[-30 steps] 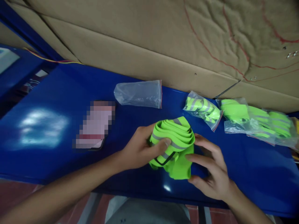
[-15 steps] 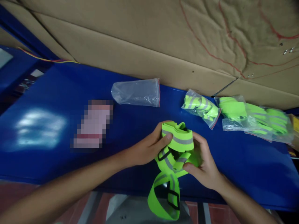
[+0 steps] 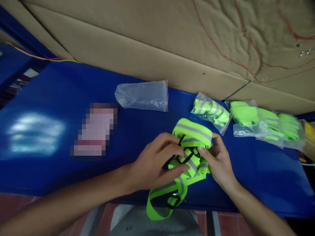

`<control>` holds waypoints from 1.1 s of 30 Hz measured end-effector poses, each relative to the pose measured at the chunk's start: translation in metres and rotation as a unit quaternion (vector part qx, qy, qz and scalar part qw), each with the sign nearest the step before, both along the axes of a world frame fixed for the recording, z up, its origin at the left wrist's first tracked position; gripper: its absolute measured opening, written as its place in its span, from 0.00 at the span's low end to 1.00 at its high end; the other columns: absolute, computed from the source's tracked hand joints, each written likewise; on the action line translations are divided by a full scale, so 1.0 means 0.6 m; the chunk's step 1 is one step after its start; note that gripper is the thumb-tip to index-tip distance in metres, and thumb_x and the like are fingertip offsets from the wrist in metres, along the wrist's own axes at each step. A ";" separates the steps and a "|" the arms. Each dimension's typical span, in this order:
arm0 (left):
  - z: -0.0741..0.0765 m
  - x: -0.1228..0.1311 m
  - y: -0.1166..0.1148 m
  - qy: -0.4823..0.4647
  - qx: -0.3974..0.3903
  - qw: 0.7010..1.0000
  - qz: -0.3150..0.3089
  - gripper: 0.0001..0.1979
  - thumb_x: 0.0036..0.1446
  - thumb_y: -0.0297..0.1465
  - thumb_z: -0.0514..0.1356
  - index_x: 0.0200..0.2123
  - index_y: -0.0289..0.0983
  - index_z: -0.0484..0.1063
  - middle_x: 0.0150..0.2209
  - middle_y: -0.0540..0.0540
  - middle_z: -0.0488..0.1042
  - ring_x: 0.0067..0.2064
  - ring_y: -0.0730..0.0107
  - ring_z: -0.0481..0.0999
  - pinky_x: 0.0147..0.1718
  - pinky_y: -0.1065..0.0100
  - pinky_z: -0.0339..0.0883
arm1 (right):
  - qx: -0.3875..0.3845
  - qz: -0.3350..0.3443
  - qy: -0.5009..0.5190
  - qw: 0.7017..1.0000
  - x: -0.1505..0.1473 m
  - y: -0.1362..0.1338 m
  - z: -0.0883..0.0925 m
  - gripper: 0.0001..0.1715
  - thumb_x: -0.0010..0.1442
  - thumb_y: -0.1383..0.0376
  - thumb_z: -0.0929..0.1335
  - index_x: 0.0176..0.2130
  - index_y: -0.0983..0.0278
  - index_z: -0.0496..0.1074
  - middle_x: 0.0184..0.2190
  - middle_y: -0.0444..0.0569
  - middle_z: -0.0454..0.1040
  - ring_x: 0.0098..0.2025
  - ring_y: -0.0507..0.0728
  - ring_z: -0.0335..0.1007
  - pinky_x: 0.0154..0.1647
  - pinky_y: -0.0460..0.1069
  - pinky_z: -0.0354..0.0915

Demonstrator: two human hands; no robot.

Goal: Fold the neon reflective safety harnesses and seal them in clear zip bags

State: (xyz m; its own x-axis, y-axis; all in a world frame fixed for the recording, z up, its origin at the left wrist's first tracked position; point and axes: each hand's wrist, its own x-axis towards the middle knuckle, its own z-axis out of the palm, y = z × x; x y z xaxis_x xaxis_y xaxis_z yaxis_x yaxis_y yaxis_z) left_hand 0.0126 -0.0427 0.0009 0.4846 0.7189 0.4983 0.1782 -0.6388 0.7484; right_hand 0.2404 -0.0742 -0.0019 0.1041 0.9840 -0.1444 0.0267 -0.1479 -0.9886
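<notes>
A neon yellow-green reflective strap [image 3: 194,131] with a grey stripe and black buckles is bundled between my hands above the blue table. My right hand [image 3: 220,160] grips the bundle's right side, thumb on the front and fingers behind. My left hand [image 3: 159,160] is at the left side, fingers curled and thumb stretched toward the lower folds; whether it grips the strap is unclear. One loop with a black slider buckle [image 3: 173,201] hangs down over the table's front edge.
A clear zip bag [image 3: 142,95] lies flat near the cardboard wall [image 3: 137,49]. Filled bags of reflective straps [image 3: 213,111] line the back right. A blurred-out pinkish item [image 3: 94,131] lies left on the blue table [image 3: 137,137]. A grey stool [image 3: 155,223] stands below the front edge.
My left hand has let go of the top folds and moved lower on the bundle. My right hand now holds the upper folds. The hanging loop has swung left and up.
</notes>
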 end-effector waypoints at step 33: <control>0.007 0.001 0.010 0.090 -0.217 0.971 -0.049 0.20 0.59 0.44 0.66 0.49 0.39 0.69 0.53 0.41 0.69 0.52 0.57 0.73 0.52 0.54 0.71 | 0.126 0.129 -0.244 0.953 0.015 -0.018 0.003 0.38 0.61 0.55 0.75 0.65 0.54 0.62 0.55 0.51 0.75 0.51 0.62 0.76 0.45 0.51 0.74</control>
State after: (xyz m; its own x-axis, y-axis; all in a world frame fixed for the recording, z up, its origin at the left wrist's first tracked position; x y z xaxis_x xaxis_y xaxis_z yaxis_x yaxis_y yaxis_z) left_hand 0.0135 -0.0369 0.0048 0.6131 0.7877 0.0598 0.2854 -0.2915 0.9130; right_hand 0.2497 -0.0851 0.0000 -0.1511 0.9831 0.1032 0.4957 0.1657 -0.8526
